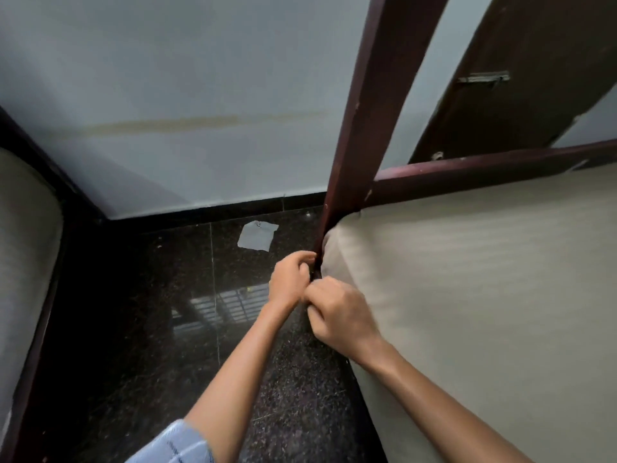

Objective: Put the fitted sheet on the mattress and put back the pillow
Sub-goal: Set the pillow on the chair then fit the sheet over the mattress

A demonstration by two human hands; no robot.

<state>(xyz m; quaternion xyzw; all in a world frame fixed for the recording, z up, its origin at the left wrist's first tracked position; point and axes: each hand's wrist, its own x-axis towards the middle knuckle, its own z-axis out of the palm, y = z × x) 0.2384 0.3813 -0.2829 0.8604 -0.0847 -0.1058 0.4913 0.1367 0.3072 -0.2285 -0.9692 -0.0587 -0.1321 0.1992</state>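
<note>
A beige fitted sheet (pixel 484 279) covers the top of the mattress on the right, drawn round its near-left corner beside the dark wooden bedpost (pixel 364 128). My left hand (pixel 289 279) has its fingers curled at the sheet's edge against the post, low on the corner. My right hand (pixel 337 312) sits just below and to the right, fingers curled and gripping the sheet's hem at the mattress side. The hem itself is hidden under both hands. No pillow is in view.
A dark speckled floor (pixel 187 329) runs between this bed and a second bed (pixel 23 245) with a dark frame at the left. A scrap of pale paper (pixel 257 236) lies on the floor near the wall. A brown door (pixel 521 68) stands behind the bed rail.
</note>
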